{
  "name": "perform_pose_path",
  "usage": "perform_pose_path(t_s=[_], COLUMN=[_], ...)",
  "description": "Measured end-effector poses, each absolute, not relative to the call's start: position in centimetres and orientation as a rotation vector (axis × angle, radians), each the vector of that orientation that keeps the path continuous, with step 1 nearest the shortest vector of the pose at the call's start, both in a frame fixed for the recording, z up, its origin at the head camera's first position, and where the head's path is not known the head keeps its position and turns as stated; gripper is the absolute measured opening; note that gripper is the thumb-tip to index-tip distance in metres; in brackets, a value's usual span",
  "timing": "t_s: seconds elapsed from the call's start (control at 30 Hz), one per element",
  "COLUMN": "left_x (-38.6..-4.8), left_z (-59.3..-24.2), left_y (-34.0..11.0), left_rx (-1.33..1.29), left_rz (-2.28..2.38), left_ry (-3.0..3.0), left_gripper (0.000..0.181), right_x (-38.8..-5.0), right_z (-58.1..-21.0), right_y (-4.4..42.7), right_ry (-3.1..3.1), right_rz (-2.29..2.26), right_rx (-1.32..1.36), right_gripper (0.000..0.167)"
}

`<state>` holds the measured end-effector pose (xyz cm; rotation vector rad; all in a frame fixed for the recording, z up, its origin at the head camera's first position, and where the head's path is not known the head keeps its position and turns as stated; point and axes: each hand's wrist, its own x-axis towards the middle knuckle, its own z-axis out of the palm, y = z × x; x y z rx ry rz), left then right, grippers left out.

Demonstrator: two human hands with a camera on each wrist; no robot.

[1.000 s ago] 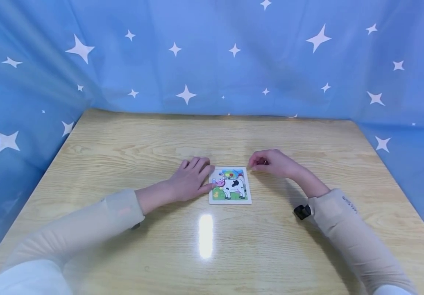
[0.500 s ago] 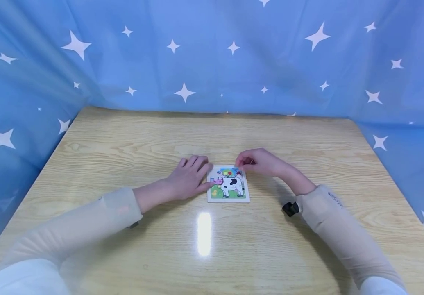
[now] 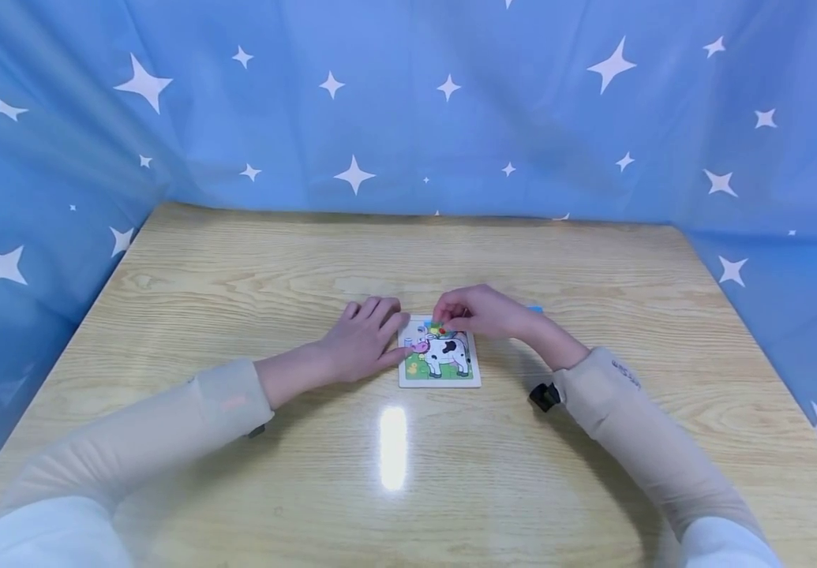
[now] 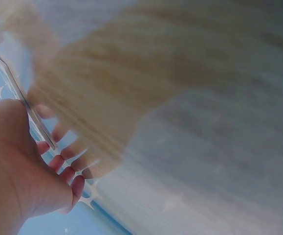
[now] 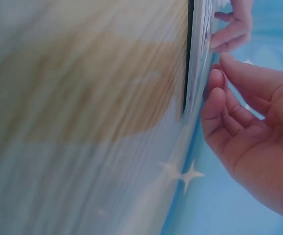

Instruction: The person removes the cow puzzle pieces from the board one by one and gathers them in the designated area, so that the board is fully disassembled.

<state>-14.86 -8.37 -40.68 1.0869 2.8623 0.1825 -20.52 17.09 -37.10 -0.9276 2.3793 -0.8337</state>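
A small cow jigsaw puzzle (image 3: 444,369) in a white tray lies flat on the table in the head view. My left hand (image 3: 361,347) rests at the tray's left side, its thumb over the picture's left edge and its other fingers at the upper left corner. Across the puzzle's upper right part reaches my right hand (image 3: 482,312), fingers bent and tips down at the top of the picture. In the right wrist view, the right hand's (image 5: 258,122) thumb and finger lie close together; whether they pinch a piece cannot be seen. A blue puzzle piece (image 3: 535,308) shows behind the right wrist.
The wood-grain table (image 3: 273,260) spreads around the puzzle. A blue curtain (image 3: 394,118) with white stars hangs behind it and along both sides. A bright light reflection lies on the tabletop in front of the tray.
My right hand has moved left, from beside the tray's upper right corner to over the top of the picture. The blue piece behind its wrist has come into view. The left hand stays in place.
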Motion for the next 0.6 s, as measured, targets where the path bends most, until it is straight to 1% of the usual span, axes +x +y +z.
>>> perform_pose_path(t_s=[0.3, 0.6], left_x=[-14.8, -14.9], left_z=[-40.7, -40.6], left_y=[-8.5, -8.4], left_rx=[1.101, 1.094], left_rz=[0.198, 0.187], left_ry=[2.876, 2.876], left_gripper=[0.059, 0.061], right_x=[-20.6, -20.7], right_z=[-37.0, -36.8], right_y=[15.9, 15.2], right_ry=[2.358, 2.347], right_rz=[-0.77, -0.7], right_rx=[-1.003, -1.054], right_gripper=[0.014, 0.021])
